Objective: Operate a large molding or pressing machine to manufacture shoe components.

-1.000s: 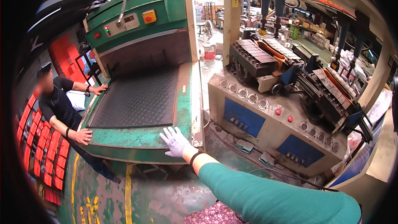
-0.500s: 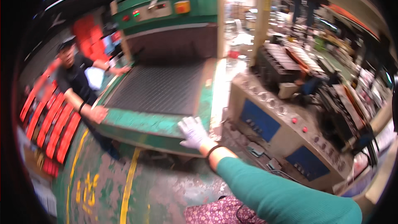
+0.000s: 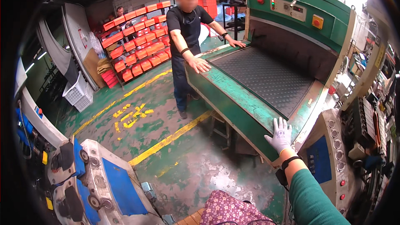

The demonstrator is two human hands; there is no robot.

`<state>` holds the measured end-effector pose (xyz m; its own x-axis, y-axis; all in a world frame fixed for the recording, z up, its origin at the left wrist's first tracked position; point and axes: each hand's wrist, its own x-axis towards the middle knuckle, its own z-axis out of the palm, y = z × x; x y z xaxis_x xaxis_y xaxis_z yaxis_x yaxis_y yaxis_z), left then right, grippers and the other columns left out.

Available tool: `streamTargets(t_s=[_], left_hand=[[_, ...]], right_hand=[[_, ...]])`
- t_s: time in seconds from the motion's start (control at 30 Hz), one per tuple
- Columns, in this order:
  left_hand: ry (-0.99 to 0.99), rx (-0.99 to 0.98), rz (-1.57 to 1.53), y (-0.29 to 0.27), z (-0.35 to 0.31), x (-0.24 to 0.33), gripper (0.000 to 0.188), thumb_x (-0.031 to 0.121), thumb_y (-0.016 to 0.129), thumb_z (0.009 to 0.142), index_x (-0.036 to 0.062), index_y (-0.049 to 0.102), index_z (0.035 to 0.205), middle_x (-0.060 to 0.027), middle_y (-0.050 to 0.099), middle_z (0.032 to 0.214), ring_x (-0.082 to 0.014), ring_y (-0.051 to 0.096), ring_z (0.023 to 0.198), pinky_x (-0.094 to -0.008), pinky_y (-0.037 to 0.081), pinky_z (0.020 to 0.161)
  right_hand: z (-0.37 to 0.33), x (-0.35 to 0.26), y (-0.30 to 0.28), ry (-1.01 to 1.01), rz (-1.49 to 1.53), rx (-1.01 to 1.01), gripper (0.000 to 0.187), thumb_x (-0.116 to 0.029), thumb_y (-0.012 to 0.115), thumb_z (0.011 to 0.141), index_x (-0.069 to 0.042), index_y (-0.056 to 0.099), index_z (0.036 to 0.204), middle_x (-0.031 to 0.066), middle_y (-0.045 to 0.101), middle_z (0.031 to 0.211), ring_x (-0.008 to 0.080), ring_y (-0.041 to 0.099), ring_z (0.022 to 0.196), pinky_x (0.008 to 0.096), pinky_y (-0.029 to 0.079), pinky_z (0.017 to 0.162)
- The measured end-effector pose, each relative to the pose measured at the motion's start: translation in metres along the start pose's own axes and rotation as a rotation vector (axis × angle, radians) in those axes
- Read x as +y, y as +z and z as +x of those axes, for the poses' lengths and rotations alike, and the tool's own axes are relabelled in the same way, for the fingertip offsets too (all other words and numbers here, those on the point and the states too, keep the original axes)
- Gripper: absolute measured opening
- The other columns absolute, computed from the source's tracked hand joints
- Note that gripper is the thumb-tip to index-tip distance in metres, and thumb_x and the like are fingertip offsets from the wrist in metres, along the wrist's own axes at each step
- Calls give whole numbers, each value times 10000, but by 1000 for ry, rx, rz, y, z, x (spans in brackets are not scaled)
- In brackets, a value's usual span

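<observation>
My right hand (image 3: 281, 136), in a whitish glove with a dark band at the wrist, lies with fingers spread on the front ledge near the right corner of a large green machine (image 3: 246, 98). It holds nothing. Behind the ledge stretches a black textured conveyor bed (image 3: 266, 75), which runs back under a dark hood. Above the hood sits a control panel (image 3: 288, 10) with small lights, beside a yellow box with a red button (image 3: 317, 21). My left hand is out of view. At the machine's left end stands a co-worker (image 3: 183, 41), both bare hands resting on its edge.
A rack of red-orange bins (image 3: 143, 50) stands at the back left, with another person partly behind it. Grey machines with blue panels flank me: one lower left (image 3: 121, 179), one right (image 3: 329, 154). Yellow lines (image 3: 171, 137) mark the green floor. A white crate (image 3: 79, 91) sits far left.
My view has swung left, so the green machine appears farther right and more of the rack and floor shows. My right hand stays on the ledge; the co-worker's hands remain on the machine.
</observation>
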<state>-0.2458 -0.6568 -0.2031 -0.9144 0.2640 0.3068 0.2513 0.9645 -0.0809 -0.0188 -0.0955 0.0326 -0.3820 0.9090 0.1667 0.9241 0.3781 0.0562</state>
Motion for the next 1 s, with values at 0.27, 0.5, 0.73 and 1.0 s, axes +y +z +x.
streamTargets(t_s=[0.27,0.5,0.73,1.0], left_hand=[[-47,-13,3,2,-7,-4,253,274,575,887,121,701,729,-61,686,818,-246,645,915,-481,427,975],[-78,-19,19,2,-7,-10,255,274,575,887,118,704,731,-63,689,824,-247,644,924,-483,420,989],[-104,-33,30,3,-7,-15,257,274,576,887,115,708,733,-65,692,830,-247,643,932,-484,413,1002],[-143,-53,47,-1,-6,-31,260,274,576,887,112,712,736,-68,696,837,-248,642,942,-486,405,1018]], right_hand=[[2,5,1,2,-30,-3,949,-573,697,814,-98,330,1549,178,326,1595,329,274,1490,528,179,1215],[2,4,-2,8,-28,10,956,-587,690,813,-99,327,1551,172,323,1598,326,270,1493,528,170,1218],[2,7,-1,10,-31,-7,959,-575,695,813,-100,317,1555,172,325,1598,329,271,1492,535,169,1216],[2,6,3,-2,-10,24,959,-571,709,802,-92,334,1544,178,339,1587,332,285,1484,530,178,1214]])
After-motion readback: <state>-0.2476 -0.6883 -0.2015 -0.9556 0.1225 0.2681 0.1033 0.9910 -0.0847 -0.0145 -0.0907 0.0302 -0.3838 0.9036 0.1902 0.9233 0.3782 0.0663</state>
